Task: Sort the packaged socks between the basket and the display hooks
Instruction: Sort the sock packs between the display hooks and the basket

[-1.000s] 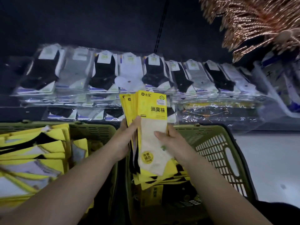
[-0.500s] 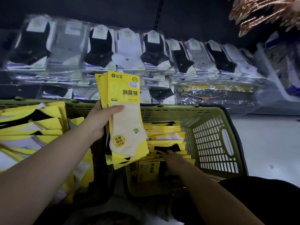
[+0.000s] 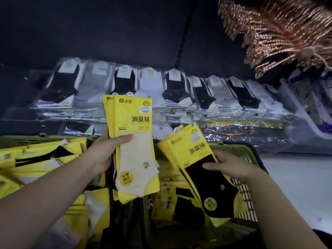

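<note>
My left hand (image 3: pixel 104 155) grips an upright stack of yellow sock packs (image 3: pixel 134 150); the front pack shows a cream sock. To its right, my right hand (image 3: pixel 231 168) holds a tilted bunch of yellow packs (image 3: pixel 203 169) with a black sock in front, lifted above the olive-green basket (image 3: pixel 249 193). More yellow packs (image 3: pixel 168 198) lie in the basket below. Clear-wrapped black, grey and white socks (image 3: pixel 152 88) hang in a row on the dark display wall behind.
A second green basket (image 3: pixel 41 139) at the left is piled with yellow sock packs (image 3: pixel 39 159). Copper-coloured tinsel (image 3: pixel 280 33) hangs at the top right. Stacks of clear packages (image 3: pixel 242 130) lie on the shelf under the hanging row. Pale floor (image 3: pixel 301 186) shows right of the basket.
My right hand has come up out of the basket holding a bunch of packs with a black sock in front. The left hand's stack stays upright beside it.
</note>
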